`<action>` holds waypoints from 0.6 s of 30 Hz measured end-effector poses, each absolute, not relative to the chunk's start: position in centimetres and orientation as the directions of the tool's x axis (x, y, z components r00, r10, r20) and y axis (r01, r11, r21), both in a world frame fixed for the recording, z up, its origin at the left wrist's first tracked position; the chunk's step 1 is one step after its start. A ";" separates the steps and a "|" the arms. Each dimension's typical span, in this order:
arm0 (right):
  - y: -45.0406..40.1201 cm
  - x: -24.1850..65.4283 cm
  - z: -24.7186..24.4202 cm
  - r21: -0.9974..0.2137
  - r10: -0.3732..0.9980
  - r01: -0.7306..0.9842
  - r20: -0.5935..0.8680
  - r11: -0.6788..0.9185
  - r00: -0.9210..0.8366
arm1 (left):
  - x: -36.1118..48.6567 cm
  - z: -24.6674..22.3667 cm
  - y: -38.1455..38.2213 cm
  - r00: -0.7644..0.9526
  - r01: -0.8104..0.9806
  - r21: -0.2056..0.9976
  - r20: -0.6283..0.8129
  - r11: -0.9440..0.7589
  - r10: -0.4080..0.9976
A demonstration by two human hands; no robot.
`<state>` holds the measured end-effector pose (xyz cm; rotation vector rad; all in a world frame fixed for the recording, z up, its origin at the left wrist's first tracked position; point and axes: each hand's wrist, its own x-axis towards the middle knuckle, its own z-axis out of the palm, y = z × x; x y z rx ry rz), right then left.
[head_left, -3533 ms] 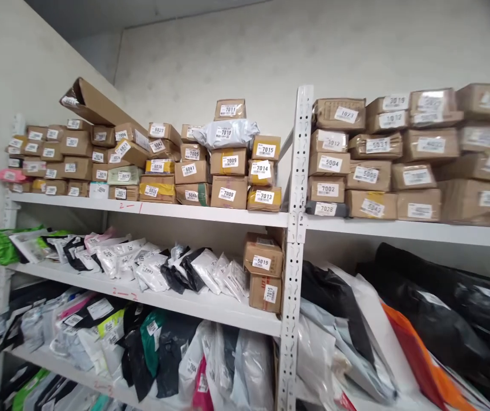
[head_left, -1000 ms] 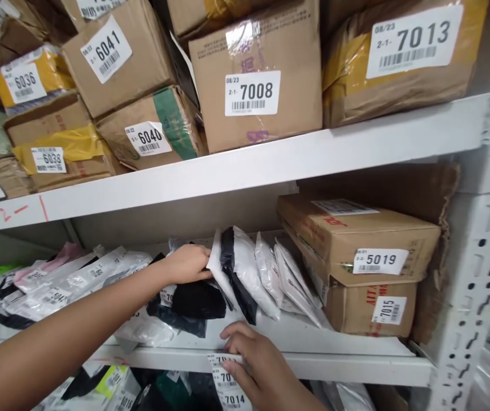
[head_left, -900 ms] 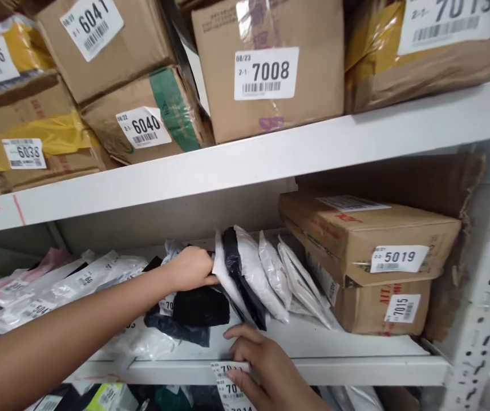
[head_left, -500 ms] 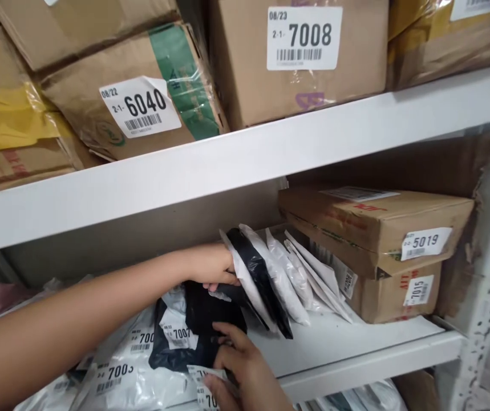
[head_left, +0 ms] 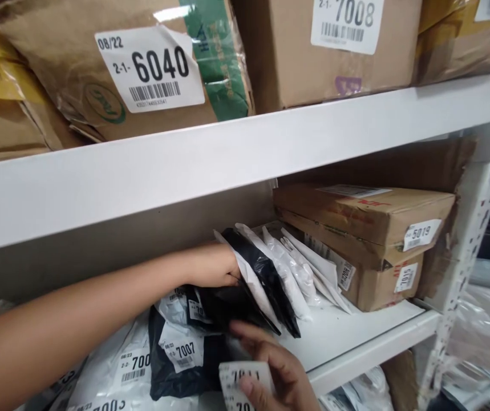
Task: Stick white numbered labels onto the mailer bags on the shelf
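My left hand (head_left: pixel 214 265) reaches in from the left over the lower shelf. Its fingers curl at the top of a black mailer bag (head_left: pixel 245 305), against a leaning row of packets; the fingertips are partly hidden. Just right of it stand a white mailer (head_left: pixel 258 282) and a glossy black mailer (head_left: pixel 276 279). At the bottom, my right hand (head_left: pixel 281 371) pinches a strip of printed number labels (head_left: pixel 234 374) under its thumb. Its blurred forefinger is stretched towards the black bag. To the left lies a dark mailer labelled 7007 (head_left: pixel 176 354).
More white packets (head_left: pixel 308 268) lean beside two stacked cartons (head_left: pixel 364 228) at the right. Overhead runs a white shelf beam (head_left: pixel 185 160) bearing boxes, including one labelled 6040 (head_left: pixel 69 85). A perforated post (head_left: pixel 462 240) bounds the right side. White mailers (head_left: pixel 116 354) fill the lower left.
The view has shifted, bringing the 6040 box closer. My right hand has moved right and down with the labels, showing more of them. My left hand remains at the packets, uncovering another label beneath it.
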<state>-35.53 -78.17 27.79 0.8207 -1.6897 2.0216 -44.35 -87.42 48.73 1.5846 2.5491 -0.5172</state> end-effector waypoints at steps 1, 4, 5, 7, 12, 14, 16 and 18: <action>-78.0 -35.5 28.1 -0.752 -0.202 -0.631 0.659 -0.191 -0.725 | -44.3 48.7 -87.9 -0.409 0.909 -0.210 -0.278 0.361 0.869; -77.3 -35.4 28.5 -0.756 -0.429 -0.640 0.626 -0.133 -0.651 | -44.0 48.7 -89.8 -0.329 0.944 -0.090 -0.317 0.317 0.889; -77.1 -35.4 28.4 -0.761 -0.447 -0.637 0.617 -0.128 -0.647 | -43.8 48.7 -90.5 -0.328 0.941 -0.030 -0.316 0.336 0.890; -76.9 -35.6 28.3 -0.764 -0.458 -0.626 0.618 -0.159 -0.638 | -43.6 48.7 -91.4 -0.328 0.926 0.094 -0.281 0.366 0.902; -77.4 -35.9 28.4 -0.721 -0.332 -0.680 0.678 -0.131 -0.655 | -43.4 48.4 -91.8 -0.322 0.934 0.076 -0.238 0.348 0.916; -77.7 -35.6 28.4 -0.703 -0.315 -0.709 0.687 -0.059 -0.655 | -43.5 48.1 -91.7 -0.300 0.951 -0.015 -0.280 0.308 0.912; -77.9 -34.9 28.3 -0.713 -0.268 -0.700 0.668 0.037 -0.694 | -43.9 47.8 -91.5 -0.272 0.962 -0.078 -0.290 0.260 0.918; -77.9 -34.2 27.9 -0.732 -0.176 -0.667 0.645 0.137 -0.744 | -44.6 47.4 -91.1 -0.258 0.964 -0.117 -0.213 0.238 0.942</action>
